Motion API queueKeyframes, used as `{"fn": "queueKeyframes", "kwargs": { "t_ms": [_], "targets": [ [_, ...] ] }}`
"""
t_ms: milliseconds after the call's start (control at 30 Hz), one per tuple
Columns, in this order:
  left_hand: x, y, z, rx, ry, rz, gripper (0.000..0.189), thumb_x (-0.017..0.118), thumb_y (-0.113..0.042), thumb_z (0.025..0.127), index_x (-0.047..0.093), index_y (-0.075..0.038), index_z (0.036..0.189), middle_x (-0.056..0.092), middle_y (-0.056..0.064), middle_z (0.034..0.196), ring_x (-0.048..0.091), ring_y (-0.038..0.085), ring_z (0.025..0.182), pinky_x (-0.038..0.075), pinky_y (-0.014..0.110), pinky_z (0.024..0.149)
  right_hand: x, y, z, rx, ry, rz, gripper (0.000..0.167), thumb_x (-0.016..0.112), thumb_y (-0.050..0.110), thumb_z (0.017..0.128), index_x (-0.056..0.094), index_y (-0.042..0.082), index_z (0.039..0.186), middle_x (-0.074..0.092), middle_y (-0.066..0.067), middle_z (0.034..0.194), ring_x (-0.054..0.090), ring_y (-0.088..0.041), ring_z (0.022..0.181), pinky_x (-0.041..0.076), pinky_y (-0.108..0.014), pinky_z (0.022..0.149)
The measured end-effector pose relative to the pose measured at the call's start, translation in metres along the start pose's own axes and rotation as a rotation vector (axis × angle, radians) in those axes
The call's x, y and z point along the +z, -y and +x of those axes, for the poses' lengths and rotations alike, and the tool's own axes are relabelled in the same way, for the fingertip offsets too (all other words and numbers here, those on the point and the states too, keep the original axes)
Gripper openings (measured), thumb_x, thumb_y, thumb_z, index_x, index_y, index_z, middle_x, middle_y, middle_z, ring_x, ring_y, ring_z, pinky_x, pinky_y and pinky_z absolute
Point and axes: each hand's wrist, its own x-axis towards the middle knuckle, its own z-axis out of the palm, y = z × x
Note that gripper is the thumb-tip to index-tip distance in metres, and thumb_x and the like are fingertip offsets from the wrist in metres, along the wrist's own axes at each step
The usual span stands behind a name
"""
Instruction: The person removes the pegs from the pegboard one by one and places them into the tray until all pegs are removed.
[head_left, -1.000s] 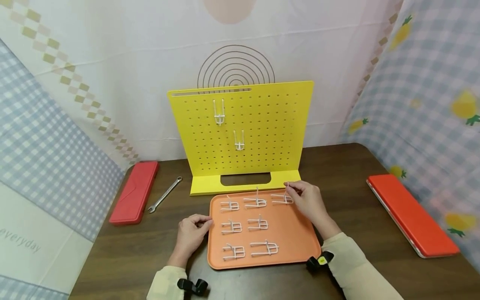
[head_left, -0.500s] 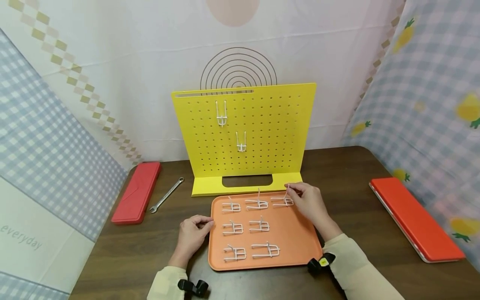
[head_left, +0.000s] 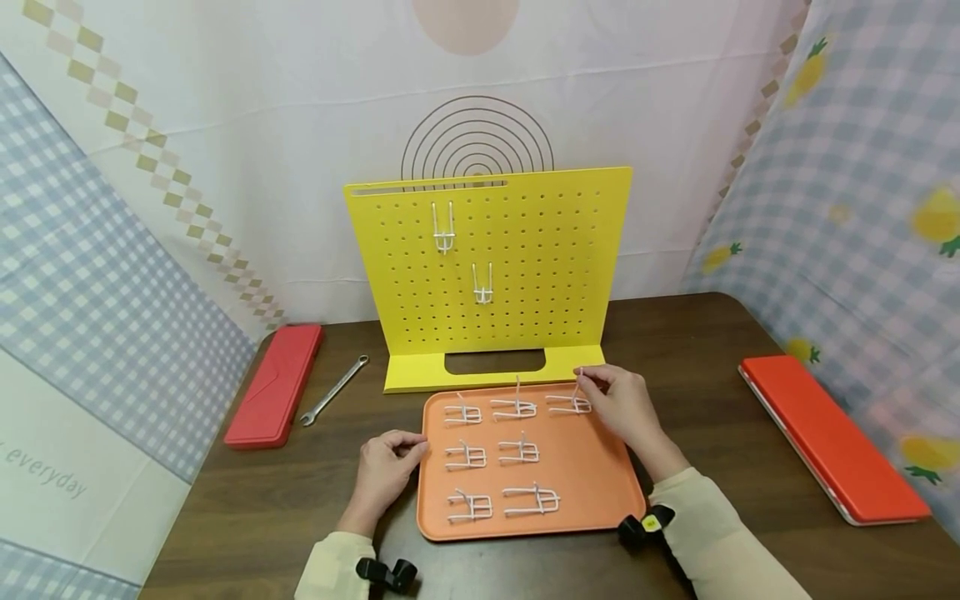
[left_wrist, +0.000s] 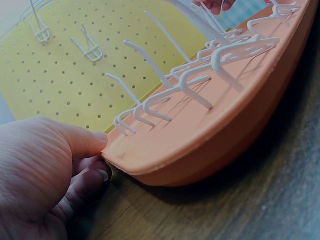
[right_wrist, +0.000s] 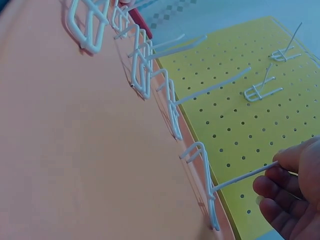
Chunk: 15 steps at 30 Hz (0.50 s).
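My right hand [head_left: 621,406] pinches the upright prong of a white wire pegboard hook [right_wrist: 240,177] between thumb and fingertips. That hook is at the back right of the orange tray [head_left: 585,479], close over its surface. At the tray's left side my left hand [head_left: 381,477] pinches the rim, thumb on top [left_wrist: 87,142] and fingers curled below. Several more white pegboard hooks lie in rows on the tray, prongs pointing up, one of them at the front middle [head_left: 534,499]. Behind the tray stands a yellow pegboard [head_left: 540,258]; an upper hook [head_left: 444,229] and a lower hook [head_left: 483,285] hang on it.
A combination wrench [head_left: 333,390] and a red case [head_left: 274,387] lie on the dark wooden table [head_left: 247,517] to the left. An orange-red flat case [head_left: 832,437] lies at the right. A patterned curtain [head_left: 322,125] hangs behind the pegboard.
The right hand and the hook it pinches have shifted slightly right along the tray. My left hand keeps its hold on the rim. The head view has tilted a little.
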Motion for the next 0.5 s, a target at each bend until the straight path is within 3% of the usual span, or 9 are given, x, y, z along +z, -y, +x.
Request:
{"fn": "queueKeyframes", "kwargs": {
  "t_ms": [500],
  "targets": [
    [-0.0012,-0.0020,-0.0002,0.009,0.002,0.008,0.005,0.076,-0.014,0.083,0.077,-0.013,0.087,0.070,-0.002,0.082,0.059,0.008,0.066,0.048,0.022,0.057,-0.0002,-0.0033,0.0006,0.006,0.017,0.003,0.025,0.065,0.026,0.093,0.073,0.009,0.109,0.070,-0.006,0.102,0.061,-0.015,0.076,0.052,-0.033,0.066]
  ]
}}
